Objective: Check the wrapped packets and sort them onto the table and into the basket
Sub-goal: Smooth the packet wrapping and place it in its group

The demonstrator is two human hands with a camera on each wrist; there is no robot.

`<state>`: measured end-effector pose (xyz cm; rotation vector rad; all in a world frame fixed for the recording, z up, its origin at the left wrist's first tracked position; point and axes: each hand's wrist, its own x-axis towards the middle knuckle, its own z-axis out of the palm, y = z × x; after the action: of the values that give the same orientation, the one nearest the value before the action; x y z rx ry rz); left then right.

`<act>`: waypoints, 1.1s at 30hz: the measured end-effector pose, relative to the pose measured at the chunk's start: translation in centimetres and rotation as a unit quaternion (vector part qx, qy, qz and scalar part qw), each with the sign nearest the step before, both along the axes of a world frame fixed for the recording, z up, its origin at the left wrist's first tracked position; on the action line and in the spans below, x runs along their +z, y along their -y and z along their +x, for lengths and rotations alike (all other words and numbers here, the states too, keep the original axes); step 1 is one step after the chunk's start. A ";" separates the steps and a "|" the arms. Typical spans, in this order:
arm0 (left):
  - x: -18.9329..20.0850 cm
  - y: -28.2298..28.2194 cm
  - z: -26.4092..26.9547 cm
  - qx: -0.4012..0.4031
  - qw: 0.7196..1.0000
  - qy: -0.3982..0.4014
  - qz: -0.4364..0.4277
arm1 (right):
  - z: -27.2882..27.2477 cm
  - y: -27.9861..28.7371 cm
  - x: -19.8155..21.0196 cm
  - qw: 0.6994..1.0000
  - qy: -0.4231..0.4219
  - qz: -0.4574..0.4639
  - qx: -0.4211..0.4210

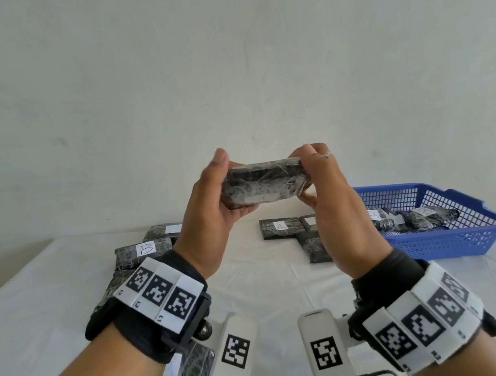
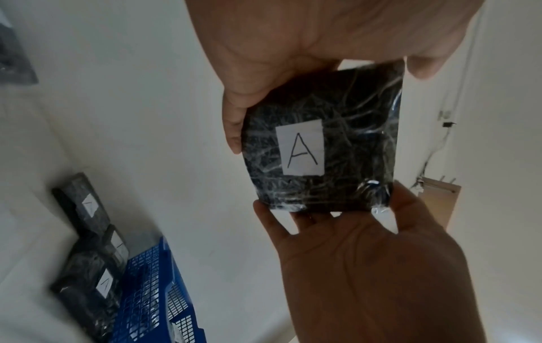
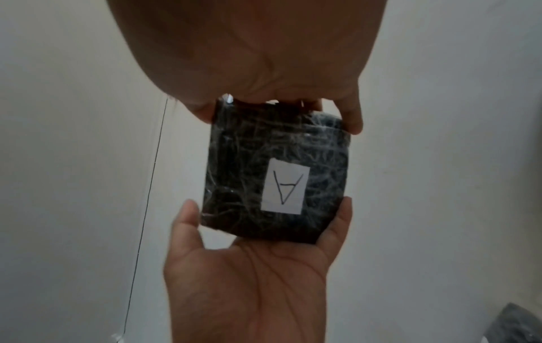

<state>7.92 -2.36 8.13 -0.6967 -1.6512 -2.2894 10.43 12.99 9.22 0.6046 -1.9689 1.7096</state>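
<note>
I am gripping the packet point(image 1: 263, 182) by its two short ends, left hand point(image 1: 210, 199) at 9 o'clock, right hand point(image 1: 322, 178) at 3 o'clock, raised above the table point(image 1: 262, 283). Its film wrap is probably slippery and soft; I am clamping the ends, keeping the label point(image 2: 300, 146) uncovered.

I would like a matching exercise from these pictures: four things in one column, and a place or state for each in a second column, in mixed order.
Column one:
1. held packet
2. basket
3. packet marked B
4. left hand

Column two:
a. lies on the table, left side
b. blue, stands on the table at the right
c. grips one end of the raised packet
d. raised between both hands, label reads A

Pairs: 1-d, 2-b, 3-a, 4-c
</note>
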 end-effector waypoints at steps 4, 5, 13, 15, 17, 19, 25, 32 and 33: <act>-0.3 0.2 -0.3 -0.006 1.000 0.005 0.004 | 0.0 -0.1 -0.1 0.999 0.004 0.043 0.006; -0.3 0.2 -0.3 -0.007 1.000 0.004 0.000 | 0.0 -0.1 -0.2 0.998 -0.002 0.058 -0.007; -0.5 0.7 -0.8 0.080 0.979 -0.127 -0.136 | -0.6 -0.9 0.1 0.938 0.206 -0.264 0.086; -0.6 0.8 -1.1 0.102 0.959 -0.159 -0.211 | -0.8 -1.2 0.3 0.905 0.264 -0.315 0.108; -1.0 0.8 -1.4 0.105 0.948 -0.174 -0.243 | -1.2 -1.3 0.1 0.900 0.278 -0.318 0.105; -1.2 0.6 -1.5 0.109 0.950 -0.160 -0.244 | -1.7 -1.5 -0.3 0.898 0.268 -0.332 0.105; -0.8 1.0 -1.7 0.052 0.983 0.006 -0.174 | -2.0 -2.1 -1.1 0.938 0.232 -0.235 0.106; -0.5 0.5 -1.4 0.021 0.992 0.014 -0.120 | -1.3 -1.5 -0.8 0.990 0.131 0.018 -0.051; -0.3 0.3 -1.3 0.006 0.995 0.011 -0.101 | -1.0 -1.5 -0.5 0.990 0.143 -0.014 -0.014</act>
<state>6.65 -2.61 7.80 -0.7040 -1.9096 -2.1483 9.41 14.47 8.76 0.3347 -2.1284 1.8892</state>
